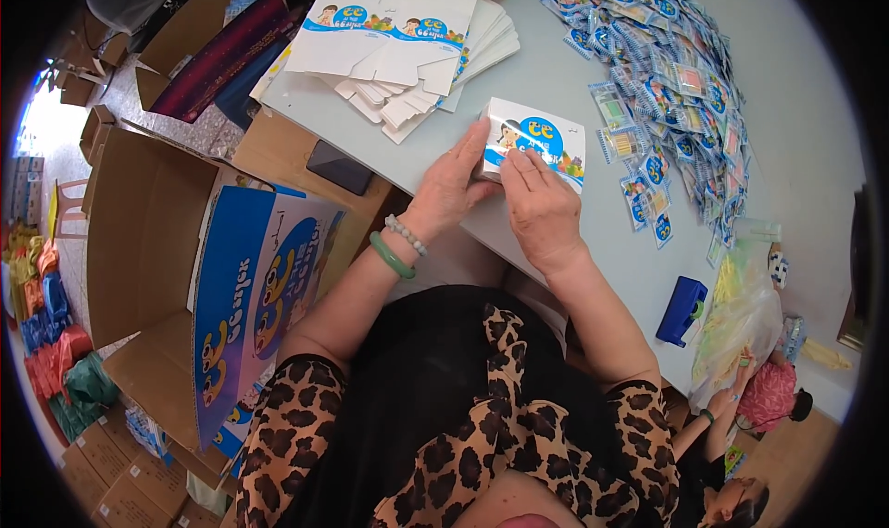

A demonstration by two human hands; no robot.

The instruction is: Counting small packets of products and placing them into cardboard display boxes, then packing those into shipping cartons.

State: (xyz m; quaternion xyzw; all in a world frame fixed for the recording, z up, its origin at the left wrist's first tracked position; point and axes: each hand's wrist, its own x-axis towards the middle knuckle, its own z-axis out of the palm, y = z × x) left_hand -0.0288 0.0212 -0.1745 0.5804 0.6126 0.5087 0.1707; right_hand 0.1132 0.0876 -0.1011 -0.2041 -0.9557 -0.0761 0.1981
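Note:
A small white and blue printed carton (537,139) rests on the pale table (556,74) near its front edge. My left hand (451,183) grips the carton's left end, and a green bangle and a bead bracelet sit on that wrist. My right hand (540,208) lies over the carton's near side, with its fingertips pressing on the top face. Both hands are closed on the carton.
A stack of flat unfolded cartons (407,37) lies at the table's far left. A big heap of small clear packets (667,74) covers the right side. A blue tape dispenser (682,310) sits near the right edge. Open cardboard boxes (148,241) stand on the floor at left. Another person (741,417) sits at lower right.

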